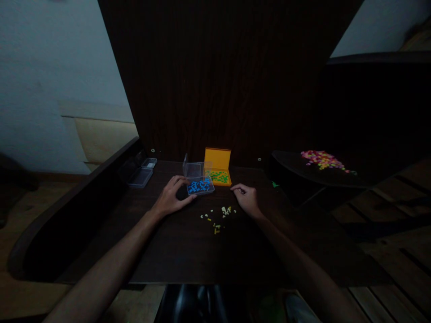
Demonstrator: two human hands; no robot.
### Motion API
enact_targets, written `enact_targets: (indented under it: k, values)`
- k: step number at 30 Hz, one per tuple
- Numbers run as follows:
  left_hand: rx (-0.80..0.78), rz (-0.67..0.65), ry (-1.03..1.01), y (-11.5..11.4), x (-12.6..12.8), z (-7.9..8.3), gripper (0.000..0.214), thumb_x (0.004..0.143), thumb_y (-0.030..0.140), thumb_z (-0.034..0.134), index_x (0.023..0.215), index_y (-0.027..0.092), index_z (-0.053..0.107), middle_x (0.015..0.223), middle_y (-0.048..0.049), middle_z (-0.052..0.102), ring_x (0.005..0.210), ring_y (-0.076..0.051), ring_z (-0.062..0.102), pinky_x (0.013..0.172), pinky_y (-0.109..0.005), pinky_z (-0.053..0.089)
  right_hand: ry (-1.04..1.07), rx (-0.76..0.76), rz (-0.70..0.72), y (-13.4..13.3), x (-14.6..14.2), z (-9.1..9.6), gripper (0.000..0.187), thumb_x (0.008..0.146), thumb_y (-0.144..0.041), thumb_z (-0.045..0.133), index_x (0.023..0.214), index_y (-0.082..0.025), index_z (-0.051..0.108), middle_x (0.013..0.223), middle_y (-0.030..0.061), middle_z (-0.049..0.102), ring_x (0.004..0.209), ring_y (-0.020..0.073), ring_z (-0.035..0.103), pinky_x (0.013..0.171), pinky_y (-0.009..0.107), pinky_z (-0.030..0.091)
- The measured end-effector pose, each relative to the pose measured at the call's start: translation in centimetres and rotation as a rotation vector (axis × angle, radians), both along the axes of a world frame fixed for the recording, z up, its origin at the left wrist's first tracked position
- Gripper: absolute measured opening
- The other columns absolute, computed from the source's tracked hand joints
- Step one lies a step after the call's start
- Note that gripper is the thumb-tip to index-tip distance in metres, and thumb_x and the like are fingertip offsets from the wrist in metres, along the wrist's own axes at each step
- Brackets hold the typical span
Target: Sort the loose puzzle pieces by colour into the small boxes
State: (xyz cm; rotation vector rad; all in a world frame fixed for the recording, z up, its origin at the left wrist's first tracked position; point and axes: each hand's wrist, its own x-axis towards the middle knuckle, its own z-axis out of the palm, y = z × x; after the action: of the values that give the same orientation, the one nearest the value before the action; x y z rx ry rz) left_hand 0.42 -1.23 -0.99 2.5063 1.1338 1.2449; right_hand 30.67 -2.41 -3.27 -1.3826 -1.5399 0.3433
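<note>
My left hand (172, 196) rests on the dark table (182, 251), fingers curved around the left side of a clear open box (200, 185) that holds several blue pieces. My right hand (247, 198) lies to the right of it with the fingers curled in; whether it pinches a piece is too dark to tell. Behind the clear box stands an orange box (218, 168) with its lid up and green pieces inside. Between and below my hands lie several small yellow and white pieces (218, 217) scattered on the tabletop.
Two empty clear boxes (140, 174) sit at the table's back left corner. A heap of pink and yellow pieces (322, 159) lies on a dark curved surface to the right. A dark wooden panel (229, 80) rises behind the table.
</note>
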Motion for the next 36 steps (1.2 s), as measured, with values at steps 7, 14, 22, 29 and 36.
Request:
enact_targets:
  k: [7,14,22,29,36]
  values:
    - [0.184,0.263,-0.200,1.1,-1.3,0.3,0.031,0.083,0.042,0.066,0.101,0.020,0.055,0.106,-0.0074,0.057,0.099,-0.023,0.060,0.081,-0.036,0.055,-0.026,0.013,0.028,0.1,-0.3,-0.1,0.023,0.072,-0.025,0.052,0.065,-0.017,0.072,0.050,-0.0004,0.057,0.046,0.0118,0.044,0.050,0.023,0.035]
    - [0.198,0.516,-0.229,1.7,-2.1,0.3,0.032,0.083,0.044,0.064,0.099,0.019,0.054,0.104,-0.0089,0.055,0.098,-0.025,0.058,0.084,-0.040,0.053,-0.051,0.040,0.080,0.0,-0.4,0.0,0.023,0.071,-0.024,0.051,0.064,-0.017,0.072,0.046,-0.0022,0.051,0.044,0.0106,0.043,0.048,0.022,0.033]
    - [0.100,0.675,-0.240,2.3,-2.7,0.0,0.035,0.080,0.049,0.066,0.094,0.019,0.057,0.096,-0.0061,0.056,0.086,-0.023,0.058,0.082,-0.038,0.052,-0.064,0.046,0.083,0.2,-0.4,-0.2,0.022,0.070,-0.022,0.052,0.064,-0.017,0.072,0.045,-0.0033,0.048,0.044,0.0103,0.042,0.048,0.021,0.033]
    - [-0.022,0.736,-0.243,3.0,-3.5,-0.5,0.038,0.073,0.051,0.071,0.090,0.019,0.060,0.096,-0.0061,0.055,0.081,-0.022,0.060,0.077,-0.037,0.054,-0.080,0.058,0.089,0.0,-0.4,0.0,0.023,0.070,-0.022,0.052,0.064,-0.016,0.073,0.044,-0.0030,0.048,0.043,0.0102,0.041,0.047,0.021,0.032]
    - [-0.211,0.739,-0.142,3.5,-3.8,-0.7,0.043,0.069,0.056,0.074,0.085,0.019,0.061,0.092,-0.0072,0.057,0.084,-0.026,0.061,0.080,-0.039,0.053,-0.069,0.072,0.097,0.0,-0.6,0.2,0.026,0.071,-0.026,0.050,0.063,-0.016,0.073,0.045,-0.0018,0.051,0.042,0.0104,0.041,0.047,0.022,0.032]
